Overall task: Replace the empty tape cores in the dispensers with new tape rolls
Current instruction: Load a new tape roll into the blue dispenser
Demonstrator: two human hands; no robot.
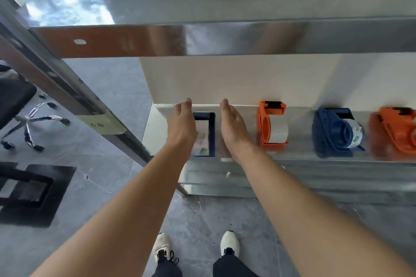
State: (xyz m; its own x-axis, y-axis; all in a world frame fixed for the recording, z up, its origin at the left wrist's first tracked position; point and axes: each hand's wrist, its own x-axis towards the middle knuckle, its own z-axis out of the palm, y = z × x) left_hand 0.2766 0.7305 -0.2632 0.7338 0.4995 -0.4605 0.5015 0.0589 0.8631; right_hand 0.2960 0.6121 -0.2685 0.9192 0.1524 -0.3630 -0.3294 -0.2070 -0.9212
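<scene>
The left hand [182, 121] reaches onto the metal shelf [299, 141] with its fingers [185, 105] straight and together, gripping nothing; it lies along the left flank of the first blue dispenser [211, 132], and whether it touches that flank cannot be told, since the hand hides it; the dispenser stands at the shelf's left end, between the two hands, with a pale, glossy filling [202, 139] that bears a printed label, though it is not clear whether this is a fresh roll or a spent core; the right hand [233, 126] mirrors the left, flat and empty-handed, palm inward, just beside the dispenser's right wall with a sliver of shelf showing between them; further right stand the first orange dispenser [272, 126], loaded with a pale band, then the second blue dispenser [337, 132] lying tilted, then the second orange dispenser [396, 132], blurred at the frame's edge; the dispenser looks like light, rigid moulded plastic that will likely skate on polished steel; it is best clamped by its flat side walls, well clear of the cutter end, whose blade may nick a finger.
</scene>
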